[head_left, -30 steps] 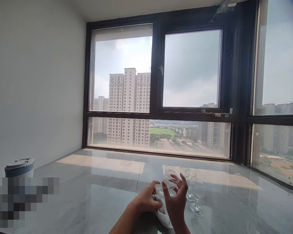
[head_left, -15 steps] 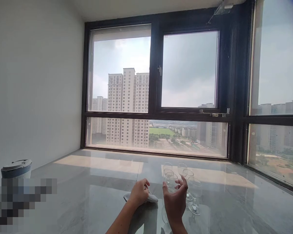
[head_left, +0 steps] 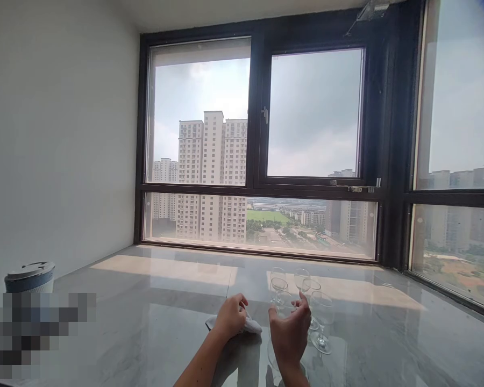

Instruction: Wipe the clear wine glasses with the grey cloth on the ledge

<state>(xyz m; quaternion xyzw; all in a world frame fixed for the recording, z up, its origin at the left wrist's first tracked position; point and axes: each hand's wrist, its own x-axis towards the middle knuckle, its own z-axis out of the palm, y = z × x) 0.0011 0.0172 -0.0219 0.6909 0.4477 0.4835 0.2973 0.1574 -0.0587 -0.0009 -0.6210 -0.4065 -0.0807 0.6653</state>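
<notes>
**While Gripping a Wine Glass Beside a Cloth: Two Hands at a Window Counter**

As viewed from the head camera, shows the right hand (head_left: 290, 336) closed around the bowl of a clear wine glass (head_left: 284, 305). Thumb on the left of the bowl, fingers curled over the right. Places the glass low in the middle of the frame, over the glossy grey marble surface (head_left: 145, 322).

Shows the left hand (head_left: 230, 318) just to the left, apart from the glass, fingers curled down onto a crumpled white cloth (head_left: 253, 325) lying on the surface.

Legible writing: any marking on the lidded cup (head_left: 30, 273) at far left is too small to read. Blue-and-white body, grey lid.

Hidden or unclear:
- Stem and foot of the held glass lost behind the palm and among reflections. Cannot tell whether the foot touches the surface.
- Four standing glasses (head_left: 321, 316) just behind and to the right of the right hand, overlapping one another, with outlines faint against the bright floor of light.
- Lower part of the cup covered by a pixelated block (head_left: 40, 333).
- Both forearms cut off at the bottom edge.
- Most of the cloth covered by the left hand.
- Dark window frame (head_left: 258, 188) with a small handle (head_left: 265, 114). Hazy tower blocks (head_left: 212, 172) beyond, and the rightmost pane cut by the frame edge.
</notes>
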